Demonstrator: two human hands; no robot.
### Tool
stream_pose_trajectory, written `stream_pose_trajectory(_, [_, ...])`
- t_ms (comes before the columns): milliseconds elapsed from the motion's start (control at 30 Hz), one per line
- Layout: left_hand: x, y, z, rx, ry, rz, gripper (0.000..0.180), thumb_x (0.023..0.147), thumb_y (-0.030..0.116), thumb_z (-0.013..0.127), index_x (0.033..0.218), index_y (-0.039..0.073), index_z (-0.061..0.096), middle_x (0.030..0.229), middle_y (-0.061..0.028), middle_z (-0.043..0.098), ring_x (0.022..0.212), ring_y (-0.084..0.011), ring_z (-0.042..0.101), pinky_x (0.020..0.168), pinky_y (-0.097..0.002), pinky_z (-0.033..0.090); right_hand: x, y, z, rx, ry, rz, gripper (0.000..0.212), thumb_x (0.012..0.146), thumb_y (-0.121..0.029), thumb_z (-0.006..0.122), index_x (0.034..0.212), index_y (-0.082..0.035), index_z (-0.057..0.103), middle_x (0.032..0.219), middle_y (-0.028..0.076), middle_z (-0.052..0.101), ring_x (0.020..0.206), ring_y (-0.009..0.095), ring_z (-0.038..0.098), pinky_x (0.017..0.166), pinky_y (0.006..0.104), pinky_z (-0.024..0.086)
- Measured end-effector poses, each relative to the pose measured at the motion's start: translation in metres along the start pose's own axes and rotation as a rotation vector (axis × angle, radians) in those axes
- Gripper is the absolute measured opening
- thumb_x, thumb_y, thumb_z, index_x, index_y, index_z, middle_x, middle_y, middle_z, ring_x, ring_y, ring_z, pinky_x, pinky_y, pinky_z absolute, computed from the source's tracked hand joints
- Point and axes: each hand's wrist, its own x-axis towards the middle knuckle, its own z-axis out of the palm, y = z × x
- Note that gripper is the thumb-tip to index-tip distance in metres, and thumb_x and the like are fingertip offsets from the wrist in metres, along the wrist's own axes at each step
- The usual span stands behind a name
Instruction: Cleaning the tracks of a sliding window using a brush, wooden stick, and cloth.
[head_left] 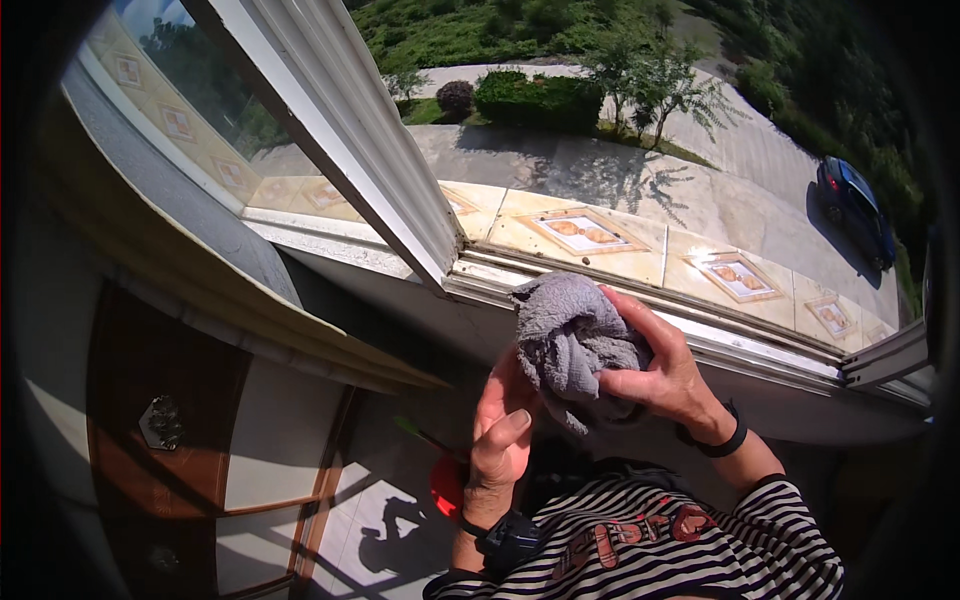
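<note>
A crumpled grey cloth (pixel 575 345) is bunched up between my hands, just in front of the window sill. My right hand (pixel 665 365) grips it from the right, with the thumb on the near side and the fingers over the top. Against the cloth's lower left side rests my left hand (pixel 503 430), its thumb bent and its fingers partly hidden behind the cloth. Beyond the bundle runs the white window track (pixel 700 345), with dark dirt along its groove.
A white window frame (pixel 350 130) stands upright at the left. Outside lies a patterned tile ledge (pixel 585 232) with dark specks. Below my left hand is a red object (pixel 450 485), partly hidden. A brown and white cabinet (pixel 165 420) stands lower left, near a yellowish curtain (pixel 260 310).
</note>
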Motion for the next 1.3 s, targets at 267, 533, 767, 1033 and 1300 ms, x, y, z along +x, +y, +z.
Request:
stream_pose_trajectory(267, [0.055, 0.063, -0.063, 0.955, 0.432, 0.674, 0.048, 0.093, 0.026, 0.040, 0.133, 0.002, 0.034, 0.138, -0.0109, 0.034, 0.127, -0.0223, 0.032, 0.103, -0.0369, 0.023, 0.125, -0.041, 0.002, -0.837, -0.197, -0.381, 0.048, 0.062, -0.013, 0.067, 0.108, -0.010, 0.056, 0.102, 0.008, 0.055, 0.093, 0.028, 0.053, 0.079, 0.0376, 0.046])
stream_pose_trajectory(533, [0.146, 0.061, -0.055, 1.223, 0.336, 0.908, 0.067, 0.087, 0.034, 0.050, 0.138, 0.002, 0.021, 0.142, -0.0176, 0.023, 0.131, -0.0316, 0.021, 0.105, -0.0429, 0.018, 0.150, 0.051, 0.018, -0.774, -0.472, -0.189, 0.020, 0.072, -0.025, 0.067, 0.088, -0.014, 0.062, 0.094, 0.005, 0.054, 0.087, 0.028, 0.053, 0.076, 0.0381, 0.045])
stream_pose_trajectory(767, [0.163, 0.068, -0.090, 1.295, 0.315, 0.981, 0.080, 0.079, 0.041, 0.053, 0.137, 0.000, 0.019, 0.135, -0.0247, 0.025, 0.125, -0.0375, 0.025, 0.103, -0.0474, 0.018, 0.051, -0.003, -0.085, -0.891, -0.490, 0.160, 0.014, 0.066, -0.016, 0.070, 0.079, -0.014, 0.066, 0.093, 0.003, 0.057, 0.084, 0.025, 0.057, 0.074, 0.0355, 0.046])
stream_pose_trajectory(1033, [0.160, 0.049, -0.086, 1.246, 0.309, 0.949, 0.089, 0.085, 0.063, 0.028, 0.139, -0.003, 0.005, 0.143, -0.0273, 0.010, 0.131, -0.0351, 0.021, 0.105, -0.0419, 0.018, 0.100, 0.032, -0.021, -0.799, -0.438, -0.126, 0.023, 0.072, -0.021, 0.067, 0.092, -0.012, 0.061, 0.090, 0.012, 0.051, 0.086, 0.031, 0.054, 0.069, 0.0401, 0.046])
stream_pose_trajectory(1300, [0.159, 0.058, -0.083, 1.150, 0.261, 0.862, 0.082, 0.087, 0.051, 0.037, 0.139, -0.004, 0.006, 0.140, -0.0270, 0.015, 0.126, -0.0356, 0.028, 0.100, -0.0430, 0.028, 0.151, 0.039, 0.033, -0.980, -0.539, -0.197, 0.020, 0.075, -0.022, 0.063, 0.089, -0.007, 0.058, 0.085, 0.011, 0.052, 0.075, 0.031, 0.058, 0.067, 0.0394, 0.049])
